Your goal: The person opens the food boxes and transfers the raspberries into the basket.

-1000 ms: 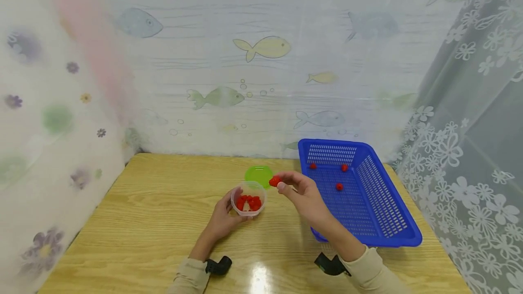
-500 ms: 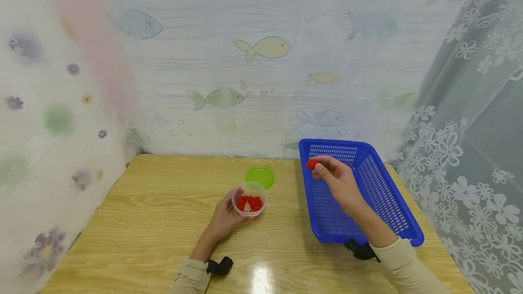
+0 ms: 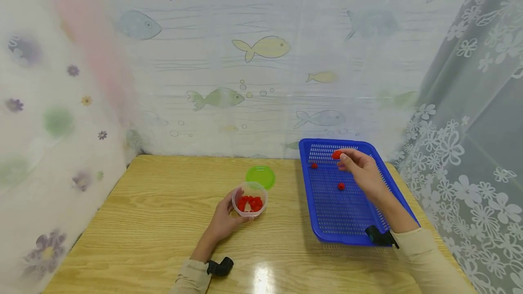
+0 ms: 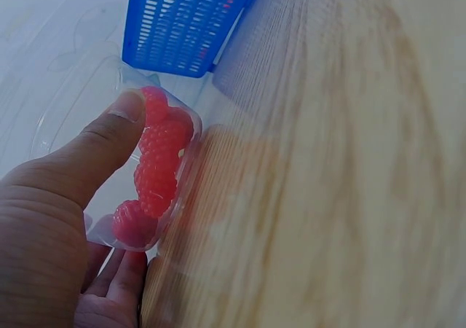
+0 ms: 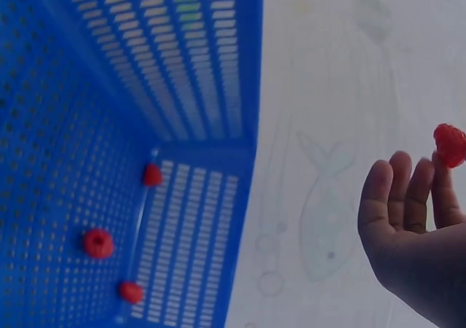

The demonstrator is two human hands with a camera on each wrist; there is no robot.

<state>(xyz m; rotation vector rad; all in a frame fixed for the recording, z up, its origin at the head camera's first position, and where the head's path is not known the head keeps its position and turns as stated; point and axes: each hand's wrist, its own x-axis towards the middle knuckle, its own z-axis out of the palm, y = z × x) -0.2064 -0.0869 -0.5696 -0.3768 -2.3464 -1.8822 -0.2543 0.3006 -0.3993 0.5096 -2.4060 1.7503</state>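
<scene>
Raspberry (image 3: 336,154), single and red, sits between thumb and fingertips of the right hand (image 3: 362,172), which clamps it in a light pinch with the remaining fingers bent. That hand is raised over the far part of the blue basket (image 3: 307,203), whose perforated walls spread below and around it. Three loose berries (image 5: 98,243) lie on the basket floor in the right wrist view; the head view shows only two, one to the hand's left near the far corner and one nearer the person, below the hand. The third seems to be hidden behind the hand there.

Well to the left, the left hand (image 3: 224,219) curls round a clear tub (image 3: 251,188), thumb pressed to its wall, steadying it at the table (image 3: 163,221). A cluster of red berries (image 3: 250,203) fills the lower part of the tub, close under that thumb. Just beyond the left hand, a green lid (image 3: 260,177) lies flat.

The step in hand looks like carrying one berry across the basket. The next move, I judge, calls for lowering the right hand toward the basket floor and parting thumb and fingers gently, while the left hand keeps the tub upright.
</scene>
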